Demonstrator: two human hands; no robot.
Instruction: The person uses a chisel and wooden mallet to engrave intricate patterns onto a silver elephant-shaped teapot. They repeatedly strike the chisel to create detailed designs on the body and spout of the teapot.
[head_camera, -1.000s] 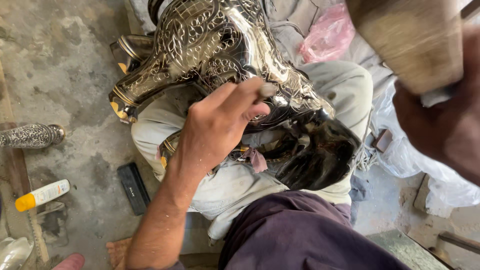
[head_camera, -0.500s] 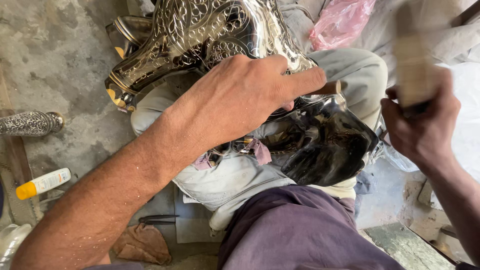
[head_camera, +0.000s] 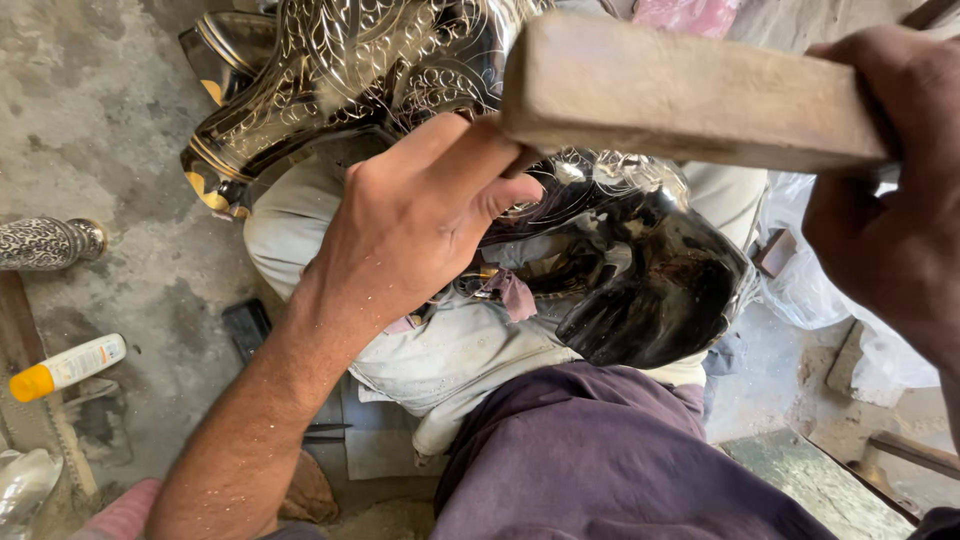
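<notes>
One engraved metal vessel (head_camera: 400, 70) lies across the lap — the left hand (head_camera: 420, 220) pinches against it, what it holds hidden. The right hand (head_camera: 890, 210) is clamped on one wooden mallet (head_camera: 680, 90). On the floor: one bottle (head_camera: 65, 366).

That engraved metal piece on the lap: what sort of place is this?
Probably a metal-craft workshop. The vessel is engraved, the right hand holds a wooden mallet, and another engraved piece lies on the concrete floor.

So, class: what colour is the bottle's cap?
Orange, on a white bottle; head view, lower left.
</notes>
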